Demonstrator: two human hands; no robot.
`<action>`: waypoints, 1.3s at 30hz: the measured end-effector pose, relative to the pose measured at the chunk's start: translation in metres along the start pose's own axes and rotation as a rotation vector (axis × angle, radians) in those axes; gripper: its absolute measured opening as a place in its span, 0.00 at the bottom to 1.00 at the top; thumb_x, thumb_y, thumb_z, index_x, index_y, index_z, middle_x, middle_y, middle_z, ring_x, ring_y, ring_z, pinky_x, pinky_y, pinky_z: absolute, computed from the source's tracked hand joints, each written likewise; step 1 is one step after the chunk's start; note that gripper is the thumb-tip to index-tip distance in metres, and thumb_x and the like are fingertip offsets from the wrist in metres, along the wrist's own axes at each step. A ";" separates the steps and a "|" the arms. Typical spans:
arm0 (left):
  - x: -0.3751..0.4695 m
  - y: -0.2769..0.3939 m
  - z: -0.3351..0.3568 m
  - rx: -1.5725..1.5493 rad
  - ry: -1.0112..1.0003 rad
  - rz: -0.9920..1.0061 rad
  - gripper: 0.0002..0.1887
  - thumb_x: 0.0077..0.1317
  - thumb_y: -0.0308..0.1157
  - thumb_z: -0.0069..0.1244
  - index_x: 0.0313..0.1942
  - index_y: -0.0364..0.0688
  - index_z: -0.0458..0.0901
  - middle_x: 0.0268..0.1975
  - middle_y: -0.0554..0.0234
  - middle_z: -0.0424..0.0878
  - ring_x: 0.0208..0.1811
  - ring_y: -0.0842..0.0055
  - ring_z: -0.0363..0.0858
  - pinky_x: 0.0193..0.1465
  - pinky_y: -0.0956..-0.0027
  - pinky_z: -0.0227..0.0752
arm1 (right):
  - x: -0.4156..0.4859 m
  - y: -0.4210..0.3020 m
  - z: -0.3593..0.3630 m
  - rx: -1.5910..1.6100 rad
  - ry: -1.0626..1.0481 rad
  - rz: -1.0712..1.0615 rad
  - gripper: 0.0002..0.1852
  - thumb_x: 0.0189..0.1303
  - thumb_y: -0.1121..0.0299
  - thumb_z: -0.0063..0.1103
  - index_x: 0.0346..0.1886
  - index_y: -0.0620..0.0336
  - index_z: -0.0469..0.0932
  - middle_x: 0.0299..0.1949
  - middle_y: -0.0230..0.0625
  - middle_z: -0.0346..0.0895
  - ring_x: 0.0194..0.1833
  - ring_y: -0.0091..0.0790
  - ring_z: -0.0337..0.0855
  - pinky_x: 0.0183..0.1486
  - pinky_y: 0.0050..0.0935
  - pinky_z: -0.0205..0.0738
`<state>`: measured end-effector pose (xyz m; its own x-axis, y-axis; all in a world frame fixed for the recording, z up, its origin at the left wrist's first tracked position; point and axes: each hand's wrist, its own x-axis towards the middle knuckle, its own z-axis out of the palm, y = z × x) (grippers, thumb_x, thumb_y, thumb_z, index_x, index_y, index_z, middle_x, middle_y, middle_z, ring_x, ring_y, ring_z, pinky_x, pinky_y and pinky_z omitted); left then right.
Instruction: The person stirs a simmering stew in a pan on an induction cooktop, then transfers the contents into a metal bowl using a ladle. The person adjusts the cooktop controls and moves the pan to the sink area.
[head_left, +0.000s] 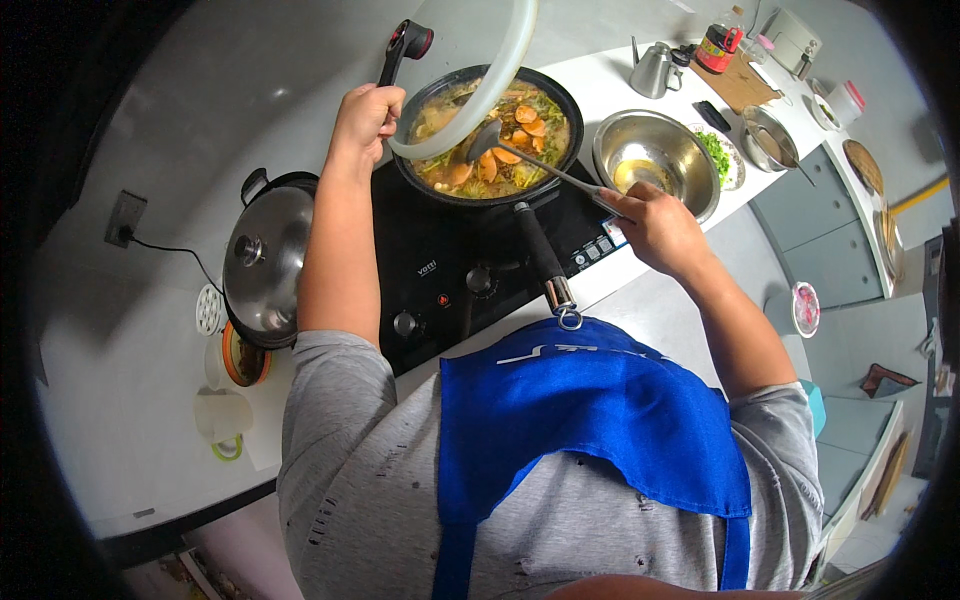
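My left hand (366, 120) grips the black handle of a glass lid with a pale rim (491, 90). The lid is raised and tilted over the left side of a black wok (576, 120). Inside the wok is a brothy stew (536, 146) with orange slices and green leaves. From the right, my right hand (660, 225) holds the handle of a cooking spatula (559, 171), whose grey head dips into the stew. The wok stands on a black glass cooktop (442, 262), its long handle (538, 244) pointing toward my blue apron (600, 405).
A steel bowl (701, 202) with some yellow liquid stands right of the wok, close to my right hand. Behind it are a plate of chopped greens (716, 154) and a steel kettle (654, 71). On the left sits a lidded pan (274, 277) beside a wall socket (126, 217).
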<state>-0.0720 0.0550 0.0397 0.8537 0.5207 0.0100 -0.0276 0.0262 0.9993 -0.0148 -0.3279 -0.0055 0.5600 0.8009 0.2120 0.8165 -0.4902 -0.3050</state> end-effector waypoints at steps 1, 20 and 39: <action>0.001 -0.001 0.000 0.009 0.002 0.001 0.06 0.51 0.21 0.46 0.23 0.42 0.68 0.18 0.70 0.65 0.15 0.86 0.55 0.17 0.79 0.46 | 0.000 0.001 -0.001 -0.022 -0.005 0.006 0.22 0.56 0.72 0.58 0.56 0.48 0.79 0.37 0.45 0.79 0.37 0.49 0.83 0.43 0.42 0.78; 0.005 -0.014 0.023 0.359 0.094 0.046 0.05 0.43 0.23 0.51 0.20 0.36 0.71 0.18 0.70 0.69 0.17 0.82 0.64 0.20 0.72 0.53 | -0.062 0.044 -0.028 0.842 0.096 0.648 0.20 0.66 0.72 0.57 0.60 0.69 0.73 0.32 0.34 0.78 0.21 0.19 0.71 0.21 0.20 0.65; 0.007 -0.072 0.073 1.102 0.082 -0.084 0.17 0.41 0.31 0.57 0.33 0.31 0.81 0.34 0.43 0.84 0.39 0.57 0.84 0.43 0.62 0.76 | -0.114 0.094 -0.018 1.010 0.276 0.873 0.20 0.68 0.70 0.54 0.60 0.70 0.71 0.30 0.35 0.78 0.19 0.20 0.71 0.18 0.20 0.65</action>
<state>-0.0265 -0.0057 -0.0298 0.7932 0.6086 -0.0209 0.5411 -0.6886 0.4827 0.0005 -0.4720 -0.0414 0.9434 0.2099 -0.2568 -0.2054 -0.2383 -0.9492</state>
